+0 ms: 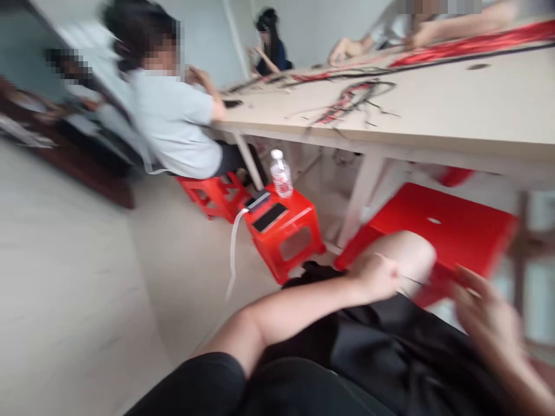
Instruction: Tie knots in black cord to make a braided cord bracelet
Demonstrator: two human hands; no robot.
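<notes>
My left hand [378, 278] is closed above my bare knee, with a thin dark cord [411, 280] sticking out from its fingers toward the right. My right hand [489, 309] is raised at the right, over the edge of my black clothing [390, 341]. Motion smears its fingers, and whether they hold anything cannot be made out. The visible cord ends between the two hands, short of the right one.
A pale table [433, 115] carries red and black cords [347, 101]. Beneath and beside it are a large red stool [446, 225] and a small red stool [299, 214] with a bottle [281, 176] and a phone [269, 218]. Several people sit around.
</notes>
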